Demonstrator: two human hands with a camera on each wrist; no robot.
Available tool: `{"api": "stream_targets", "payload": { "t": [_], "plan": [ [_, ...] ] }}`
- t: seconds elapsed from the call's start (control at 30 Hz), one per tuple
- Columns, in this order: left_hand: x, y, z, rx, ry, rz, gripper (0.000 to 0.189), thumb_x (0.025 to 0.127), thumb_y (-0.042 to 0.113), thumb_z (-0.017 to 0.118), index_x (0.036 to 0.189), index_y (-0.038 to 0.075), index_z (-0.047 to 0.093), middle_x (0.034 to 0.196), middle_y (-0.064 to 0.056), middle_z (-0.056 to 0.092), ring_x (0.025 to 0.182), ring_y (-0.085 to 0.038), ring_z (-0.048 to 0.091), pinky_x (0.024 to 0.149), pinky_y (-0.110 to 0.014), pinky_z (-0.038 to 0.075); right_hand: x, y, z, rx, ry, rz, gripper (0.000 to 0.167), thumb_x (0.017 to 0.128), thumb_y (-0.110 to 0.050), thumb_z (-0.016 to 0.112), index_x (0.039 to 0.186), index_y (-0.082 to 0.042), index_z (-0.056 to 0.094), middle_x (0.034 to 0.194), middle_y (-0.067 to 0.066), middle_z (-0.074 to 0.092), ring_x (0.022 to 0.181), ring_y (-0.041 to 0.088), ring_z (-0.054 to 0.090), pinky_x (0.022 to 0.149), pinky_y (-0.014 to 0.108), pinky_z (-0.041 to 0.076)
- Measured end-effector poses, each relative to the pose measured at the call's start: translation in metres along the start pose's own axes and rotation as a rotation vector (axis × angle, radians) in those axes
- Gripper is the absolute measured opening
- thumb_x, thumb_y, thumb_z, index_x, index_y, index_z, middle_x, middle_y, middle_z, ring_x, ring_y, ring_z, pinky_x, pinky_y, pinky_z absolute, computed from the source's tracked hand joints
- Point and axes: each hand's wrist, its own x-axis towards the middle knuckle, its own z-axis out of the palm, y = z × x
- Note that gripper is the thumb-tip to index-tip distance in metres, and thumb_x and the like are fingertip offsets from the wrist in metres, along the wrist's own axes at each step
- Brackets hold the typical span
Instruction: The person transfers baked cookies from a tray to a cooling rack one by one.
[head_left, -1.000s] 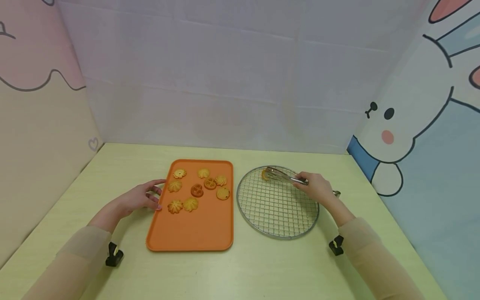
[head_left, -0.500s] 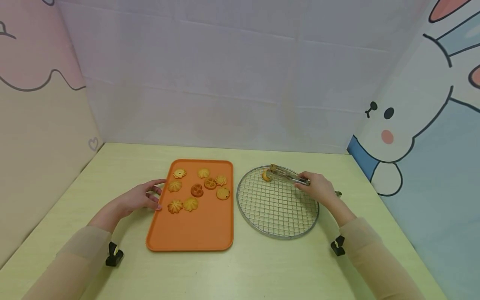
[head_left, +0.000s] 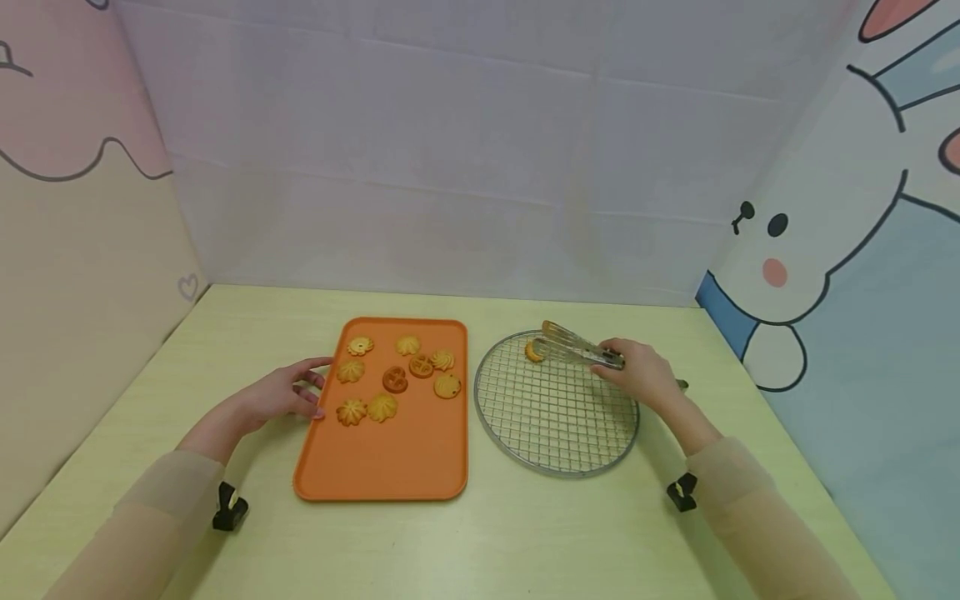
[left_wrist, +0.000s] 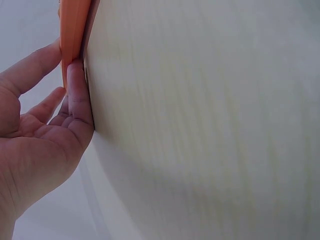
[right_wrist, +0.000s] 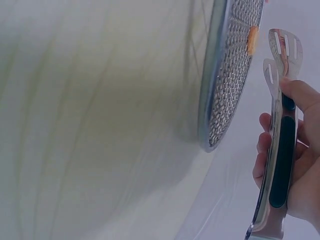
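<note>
My right hand (head_left: 641, 371) holds metal tongs (right_wrist: 282, 140) with dark green grips over the round wire rack (head_left: 557, 425). In the right wrist view the tongs' slotted ends stand apart, with nothing between them. A golden cookie (head_left: 533, 351) lies at the rack's far left, its right side overlapped by the tongs in the head view. My left hand (head_left: 281, 392) has its curled fingers at the left edge of the orange tray (head_left: 382, 467); in the left wrist view its fingertips (left_wrist: 75, 70) meet the rim from two sides. Several golden and brown cookies, one of them star-shaped (head_left: 351, 412), lie on the tray.
Tray and rack stand side by side on a pale wooden table (head_left: 525, 542), a narrow gap between them. A white cloth wall (head_left: 450, 167) closes the back, and printed panels stand at both sides, the right one with a rabbit (head_left: 795, 250).
The tongs have opened and one end has risen away from the cookie, which now lies on the rack. My right hand has shifted slightly right. The left hand and tray hold still.
</note>
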Motion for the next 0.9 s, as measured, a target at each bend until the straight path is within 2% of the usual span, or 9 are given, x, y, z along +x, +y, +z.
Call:
{"api": "stream_targets", "payload": {
  "t": [0.1, 0.6, 0.9],
  "plan": [
    [0.001, -0.002, -0.001, 0.011, -0.012, 0.019, 0.09, 0.078, 0.004, 0.073, 0.148, 0.002, 0.017, 0.113, -0.016, 0.036, 0.087, -0.019, 0.053, 0.07, -0.028, 0.051, -0.001, -0.002, -0.003, 0.005, 0.007, -0.014, 0.05, 0.087, -0.036, 0.067, 0.126, -0.006, 0.058, 0.115, 0.018, 0.063, 0.097, 0.035, 0.062, 0.071, 0.049, 0.05],
    [0.001, -0.001, 0.0, 0.003, 0.004, -0.015, 0.09, 0.078, 0.002, 0.073, 0.149, 0.004, 0.018, 0.116, -0.017, 0.037, 0.088, -0.021, 0.052, 0.071, -0.027, 0.05, -0.01, -0.032, -0.02, 0.007, 0.061, -0.105, 0.046, 0.085, -0.035, 0.068, 0.122, -0.008, 0.061, 0.104, 0.011, 0.065, 0.082, 0.025, 0.064, 0.064, 0.043, 0.05],
    [0.001, 0.0, 0.001, -0.004, 0.0, -0.003, 0.09, 0.078, 0.001, 0.072, 0.149, 0.004, 0.017, 0.115, -0.017, 0.036, 0.088, -0.02, 0.053, 0.07, -0.028, 0.05, -0.017, -0.056, -0.027, 0.033, 0.09, -0.15, 0.048, 0.084, -0.036, 0.069, 0.123, -0.008, 0.061, 0.106, 0.01, 0.065, 0.071, 0.016, 0.059, 0.059, 0.037, 0.047]
  ]
}}
